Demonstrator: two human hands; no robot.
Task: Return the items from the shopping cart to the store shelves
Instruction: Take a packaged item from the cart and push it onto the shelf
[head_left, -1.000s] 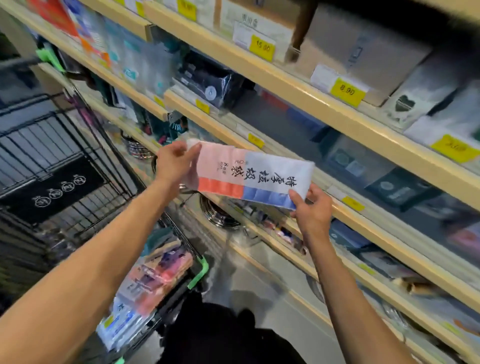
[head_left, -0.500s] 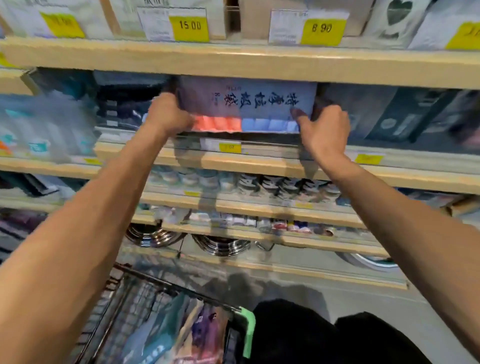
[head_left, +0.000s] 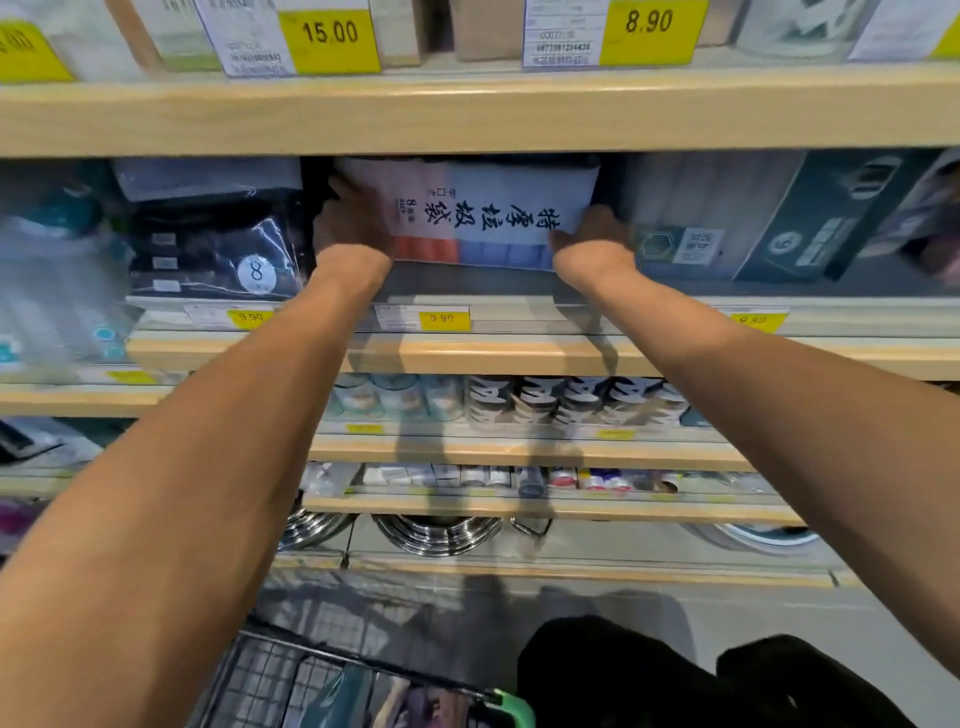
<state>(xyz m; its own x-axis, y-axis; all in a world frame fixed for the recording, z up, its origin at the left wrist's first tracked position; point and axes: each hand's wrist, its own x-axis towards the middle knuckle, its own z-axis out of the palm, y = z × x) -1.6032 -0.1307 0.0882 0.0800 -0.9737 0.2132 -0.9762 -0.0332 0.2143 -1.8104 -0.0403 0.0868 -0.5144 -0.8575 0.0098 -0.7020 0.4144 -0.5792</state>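
A wire shopping cart (head_left: 291, 680) with a green handle corner is seen at the bottom edge, and several blurred packets (head_left: 363, 699) are lying in it. Wooden store shelves (head_left: 467, 111) are stocked in tiers: dark plastic-wrapped packs (head_left: 218, 244) marked with a round "8" sticker are stacked to the left on the second shelf, dark boxes (head_left: 810, 218) are stood to the right, rows of small jars (head_left: 498, 400) are kept on the tier below, and steel pots (head_left: 436, 535) are stored near the floor. Yellow price tags (head_left: 330, 36) are read as "15.00" and "8.90" on the top rail, and "9.90" is repeated along the second rail. A flat packet (head_left: 483, 208), printed in pink and blue with large black Chinese characters and a small "8", is held just inside the second shelf, between the dark packs and the boxes. Its left end is gripped by the left hand (head_left: 353, 223) and its right end by the right hand (head_left: 592, 231), the fingers of both being curled round the edges. Whether the packet is already resting on the shelf board cannot be told.
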